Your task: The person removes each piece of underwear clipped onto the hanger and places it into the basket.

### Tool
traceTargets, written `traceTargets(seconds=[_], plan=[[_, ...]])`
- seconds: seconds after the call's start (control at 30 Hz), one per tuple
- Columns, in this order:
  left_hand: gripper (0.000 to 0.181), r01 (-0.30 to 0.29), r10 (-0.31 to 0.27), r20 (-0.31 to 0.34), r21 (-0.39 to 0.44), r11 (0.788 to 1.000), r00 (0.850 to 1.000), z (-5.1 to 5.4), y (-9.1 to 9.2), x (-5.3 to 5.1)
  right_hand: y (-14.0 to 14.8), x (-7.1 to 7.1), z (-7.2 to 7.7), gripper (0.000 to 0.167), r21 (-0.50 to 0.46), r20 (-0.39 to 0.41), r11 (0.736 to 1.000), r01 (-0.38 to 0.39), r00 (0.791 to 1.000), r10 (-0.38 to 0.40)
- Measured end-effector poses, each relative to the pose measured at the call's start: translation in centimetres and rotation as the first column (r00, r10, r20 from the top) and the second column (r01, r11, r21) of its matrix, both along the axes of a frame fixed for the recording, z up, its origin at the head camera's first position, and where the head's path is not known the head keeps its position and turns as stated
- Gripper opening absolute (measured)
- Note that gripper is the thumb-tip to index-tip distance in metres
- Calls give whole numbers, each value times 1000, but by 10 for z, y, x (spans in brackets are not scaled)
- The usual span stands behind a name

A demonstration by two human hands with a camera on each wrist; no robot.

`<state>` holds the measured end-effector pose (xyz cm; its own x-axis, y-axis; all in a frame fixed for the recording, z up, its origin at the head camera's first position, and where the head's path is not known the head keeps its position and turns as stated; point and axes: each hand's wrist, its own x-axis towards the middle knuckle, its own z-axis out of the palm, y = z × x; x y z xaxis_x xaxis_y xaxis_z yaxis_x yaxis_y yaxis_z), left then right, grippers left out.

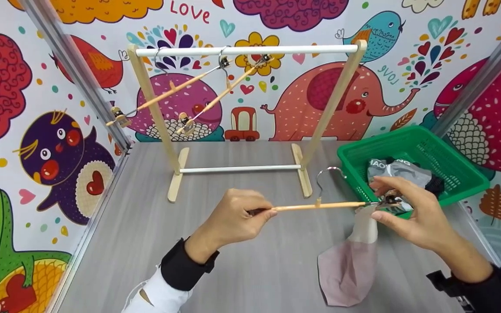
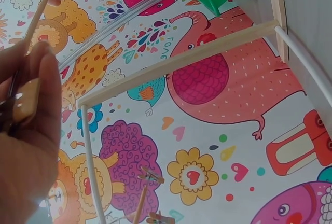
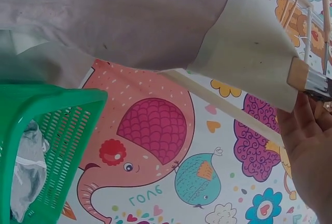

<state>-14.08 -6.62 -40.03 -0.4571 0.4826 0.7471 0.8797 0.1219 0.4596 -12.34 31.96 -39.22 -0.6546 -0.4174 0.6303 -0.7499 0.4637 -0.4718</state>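
Note:
My left hand (image 1: 244, 214) pinches the left end of a wooden clip hanger (image 1: 296, 208), whose metal hook points up. In the left wrist view a wooden clip (image 2: 26, 101) lies against that hand. From the clip (image 3: 298, 73) at the hanger's right end hangs a pink-and-cream cloth piece (image 1: 349, 269), its cream end at the clip. Thumb and fingers of my right hand (image 1: 420, 213) stand apart around this clip. In the right wrist view, its straight fingers lie just beneath the clip.
A wooden rack (image 1: 320, 117) with white bars stands behind the hands. Two more clip hangers (image 1: 174, 89) hang from its top bar on the left. To the right, a green basket (image 1: 463, 184) holds grey and dark cloth items (image 1: 400, 171). Patterned walls enclose the grey table (image 1: 250, 269).

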Motion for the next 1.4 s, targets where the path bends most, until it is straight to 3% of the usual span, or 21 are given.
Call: traceTargets(seconds=[0.13, 0.3, 0.4, 0.53, 1.4], plan=[[11, 6, -6, -5, 8, 1000, 1000, -1, -3, 0, 2, 1, -2, 65, -16, 45, 1000, -11, 999, 12], [11, 11, -11, 12, 14, 1000, 1000, -3, -6, -1, 4, 2, -5, 39, -45, 66, 999, -22, 998, 25], [11, 3, -4, 18, 6, 1000, 1000, -4, -7, 0, 4, 2, -5, 31, -44, 66, 999, -12, 998, 15], [12, 3, -3, 23, -1, 1000, 1000, -5, -8, 1, 2, 3, -4, 35, -35, 60, 999, -8, 998, 10], [8, 12, -12, 21, 0, 1000, 1000, -3, -12, 1, -4, 2, -2, 18, 43, 10, 999, 23, 1000, -23]])
